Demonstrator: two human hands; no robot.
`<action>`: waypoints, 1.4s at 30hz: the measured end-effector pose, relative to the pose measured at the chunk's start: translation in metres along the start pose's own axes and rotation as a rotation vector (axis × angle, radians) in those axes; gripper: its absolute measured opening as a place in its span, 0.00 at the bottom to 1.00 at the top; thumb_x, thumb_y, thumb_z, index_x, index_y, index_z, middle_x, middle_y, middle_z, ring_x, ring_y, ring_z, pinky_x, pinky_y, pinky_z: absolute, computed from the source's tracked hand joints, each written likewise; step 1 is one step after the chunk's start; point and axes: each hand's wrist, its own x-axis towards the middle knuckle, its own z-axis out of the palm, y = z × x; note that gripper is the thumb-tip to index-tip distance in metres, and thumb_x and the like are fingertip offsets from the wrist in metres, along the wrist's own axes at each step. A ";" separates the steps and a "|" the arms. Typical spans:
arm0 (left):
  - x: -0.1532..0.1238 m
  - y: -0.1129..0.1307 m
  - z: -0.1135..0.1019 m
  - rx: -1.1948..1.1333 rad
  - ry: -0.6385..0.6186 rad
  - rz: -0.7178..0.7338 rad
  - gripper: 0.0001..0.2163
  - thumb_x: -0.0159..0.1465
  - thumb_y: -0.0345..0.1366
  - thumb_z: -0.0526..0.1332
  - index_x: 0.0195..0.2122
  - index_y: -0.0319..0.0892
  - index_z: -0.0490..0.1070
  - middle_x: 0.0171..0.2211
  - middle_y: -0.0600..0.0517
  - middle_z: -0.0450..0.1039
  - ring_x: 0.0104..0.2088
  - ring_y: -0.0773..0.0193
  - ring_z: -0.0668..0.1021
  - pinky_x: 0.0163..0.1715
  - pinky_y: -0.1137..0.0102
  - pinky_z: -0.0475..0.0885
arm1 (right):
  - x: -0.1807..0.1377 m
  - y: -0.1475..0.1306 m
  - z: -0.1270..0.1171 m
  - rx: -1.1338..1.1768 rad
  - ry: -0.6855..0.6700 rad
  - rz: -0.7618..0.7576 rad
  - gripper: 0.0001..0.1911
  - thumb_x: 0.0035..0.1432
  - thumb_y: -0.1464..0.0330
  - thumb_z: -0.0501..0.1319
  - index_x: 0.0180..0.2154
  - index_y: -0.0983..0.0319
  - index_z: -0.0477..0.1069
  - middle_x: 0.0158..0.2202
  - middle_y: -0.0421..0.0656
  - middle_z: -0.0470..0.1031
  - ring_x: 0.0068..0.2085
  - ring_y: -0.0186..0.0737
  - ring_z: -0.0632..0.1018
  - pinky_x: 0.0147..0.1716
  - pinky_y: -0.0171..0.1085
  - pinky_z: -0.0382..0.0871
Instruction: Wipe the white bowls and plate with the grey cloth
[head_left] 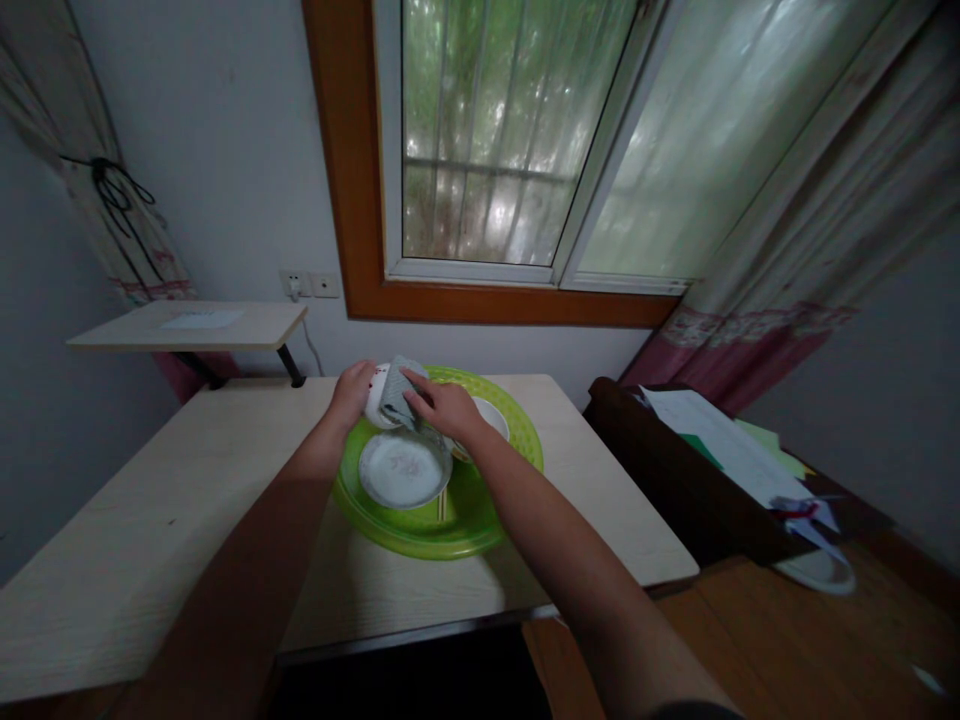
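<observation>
A green plastic basin stands on a pale wooden table. Over its far left rim my left hand grips a white bowl, held tilted. Against that bowl my right hand presses a grey cloth, fingers closed on it. Inside the basin, below both hands, lies a white plate. Another white dish shows behind my right wrist. A pair of chopsticks lies in the basin beside the plate.
A small raised shelf stands at the table's far left, under a wall socket. To the right a dark wooden piece of furniture carries papers. A window and curtains are behind.
</observation>
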 end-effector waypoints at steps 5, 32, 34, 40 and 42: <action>0.002 0.001 -0.001 0.085 -0.035 0.051 0.16 0.55 0.50 0.62 0.28 0.41 0.72 0.27 0.52 0.73 0.30 0.61 0.73 0.33 0.68 0.68 | -0.002 -0.010 -0.004 -0.030 -0.023 -0.065 0.30 0.72 0.49 0.44 0.71 0.46 0.48 0.49 0.43 0.81 0.45 0.43 0.81 0.45 0.37 0.67; 0.000 0.008 -0.003 -0.175 0.156 -0.002 0.12 0.54 0.46 0.64 0.24 0.43 0.67 0.23 0.55 0.67 0.24 0.67 0.67 0.24 0.71 0.62 | 0.007 0.015 0.018 0.100 -0.099 -0.113 0.28 0.68 0.48 0.54 0.32 0.61 0.81 0.27 0.42 0.80 0.28 0.34 0.73 0.28 0.34 0.53; -0.001 0.009 -0.003 -0.197 0.163 -0.006 0.13 0.53 0.47 0.65 0.24 0.44 0.66 0.23 0.56 0.66 0.24 0.67 0.67 0.24 0.71 0.62 | 0.007 0.013 0.018 0.086 -0.121 -0.132 0.27 0.67 0.49 0.55 0.32 0.61 0.81 0.29 0.43 0.81 0.30 0.35 0.75 0.29 0.33 0.54; 0.002 0.007 -0.003 -0.226 0.201 0.012 0.13 0.53 0.46 0.65 0.22 0.45 0.66 0.22 0.56 0.65 0.23 0.67 0.68 0.25 0.70 0.63 | 0.010 0.020 0.018 0.064 -0.137 -0.037 0.23 0.64 0.48 0.58 0.39 0.59 0.82 0.35 0.45 0.83 0.34 0.40 0.79 0.30 0.34 0.58; 0.003 0.006 -0.004 -0.225 0.204 0.013 0.12 0.52 0.45 0.65 0.22 0.45 0.66 0.22 0.56 0.66 0.24 0.66 0.68 0.24 0.71 0.63 | 0.012 0.023 0.019 0.079 -0.131 -0.011 0.23 0.64 0.48 0.59 0.41 0.59 0.81 0.37 0.46 0.83 0.36 0.41 0.79 0.32 0.33 0.61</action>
